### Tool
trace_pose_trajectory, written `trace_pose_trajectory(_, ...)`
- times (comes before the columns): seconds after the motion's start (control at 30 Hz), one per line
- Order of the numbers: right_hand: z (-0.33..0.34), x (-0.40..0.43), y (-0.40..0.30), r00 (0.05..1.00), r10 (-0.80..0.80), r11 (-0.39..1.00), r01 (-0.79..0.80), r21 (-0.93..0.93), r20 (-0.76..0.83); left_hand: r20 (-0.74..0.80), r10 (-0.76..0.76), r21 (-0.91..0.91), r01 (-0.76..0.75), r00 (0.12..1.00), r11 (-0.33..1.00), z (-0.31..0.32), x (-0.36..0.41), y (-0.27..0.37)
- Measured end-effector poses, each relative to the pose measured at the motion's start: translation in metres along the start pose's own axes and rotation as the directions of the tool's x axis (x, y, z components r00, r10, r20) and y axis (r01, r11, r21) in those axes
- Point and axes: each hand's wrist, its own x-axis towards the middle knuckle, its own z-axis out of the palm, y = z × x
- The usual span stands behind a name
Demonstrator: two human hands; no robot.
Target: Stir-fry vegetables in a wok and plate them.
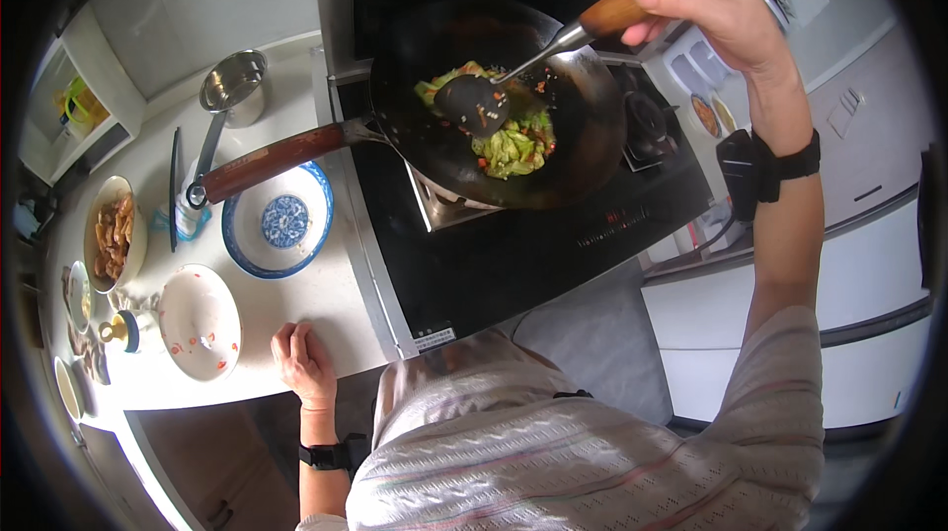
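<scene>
My right hand [689, 2] grips the wooden handle of a metal cooking ladle [474, 105], whose dark bowl lies among the food in a wok. Chopped green vegetables [518, 146] with bits of red sit in the dark wok [585, 153], which rests on the stove. The wok's wooden handle [278, 161] points left over the counter. My left hand [304, 364] rests at the counter's front edge, fingers curled, holding nothing that I can see. Near it lies a white dish [200, 324] with red residue, and farther back a blue-rimmed bowl [318, 250].
A steel saucepan [244, 87] stands at the back left. Farther left are a bowl of browned meat pieces [135, 235] and a yellow-lidded jar [144, 331]. A black glass cooktop [474, 279] has a second burner [648, 124] on the right.
</scene>
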Motion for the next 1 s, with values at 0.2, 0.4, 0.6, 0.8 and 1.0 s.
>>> trace_pose_trajectory(0.2,-0.009,0.009,0.003,0.997,-0.054,0.971,0.067,0.232,-0.06,0.0,0.013,-0.008,-0.013,1.0,1.0,-0.002,0.001,0.001)
trace_pose_trajectory(0.4,-0.013,-0.029,0.071,0.886,0.107,0.989,-0.049,0.138,-0.451,-0.006,0.01,-0.023,-0.01,1.0,1.0,-0.004,-0.002,-0.001)
trace_pose_trajectory(0.6,0.056,-0.161,0.139,0.579,0.475,0.841,-0.077,0.535,-0.663,0.026,0.003,-0.066,-0.002,1.0,0.998,0.001,0.004,0.003)
trace_pose_trajectory(0.8,0.105,-0.173,0.125,0.588,0.352,0.895,0.017,0.446,-0.728,0.063,-0.003,-0.075,0.008,0.998,0.997,0.003,-0.004,-0.009)
trace_pose_trajectory(1.0,0.113,-0.179,0.125,0.651,0.109,0.955,0.141,0.26,-0.751,0.033,0.026,0.009,-0.026,0.999,1.0,0.008,-0.007,-0.012)
